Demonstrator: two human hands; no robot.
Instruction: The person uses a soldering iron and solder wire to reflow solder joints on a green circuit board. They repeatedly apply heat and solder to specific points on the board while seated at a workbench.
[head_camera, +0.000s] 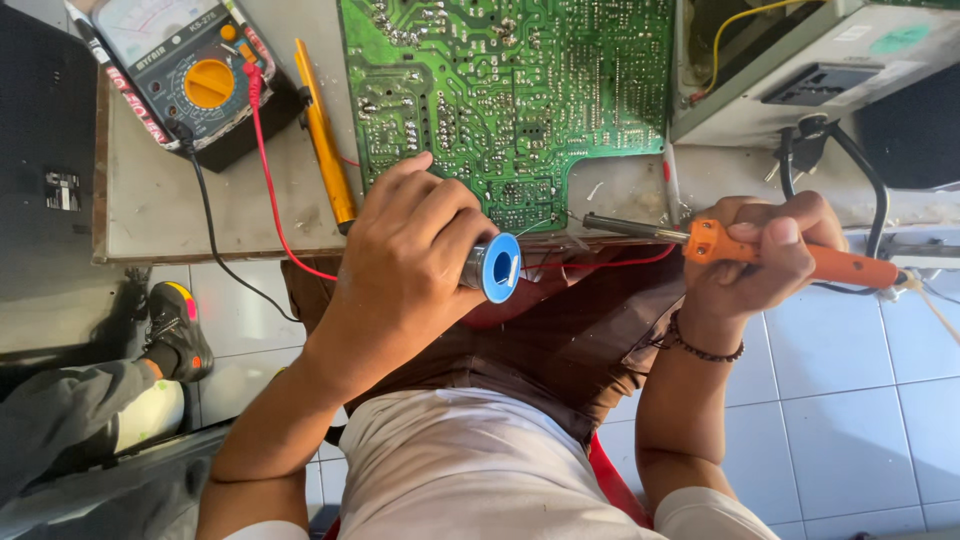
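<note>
My left hand (405, 255) grips a blue spool of solder wire (497, 266), and a thin strand runs from it up toward the lower edge of a green circuit board (505, 90). My right hand (765, 250) holds an orange-handled soldering iron (790, 255). Its metal tip (600, 222) points left and lies close to the board's lower edge, near the end of the solder strand. The board lies solder-side up on a grey workbench (180, 200).
An analog multimeter (185, 70) with red and black leads sits at the bench's far left. A yellow tool (325, 140) lies beside the board. A grey equipment case (800, 70) with cables is at right. Another person's leg and shoe (175, 330) are at left on the tiled floor.
</note>
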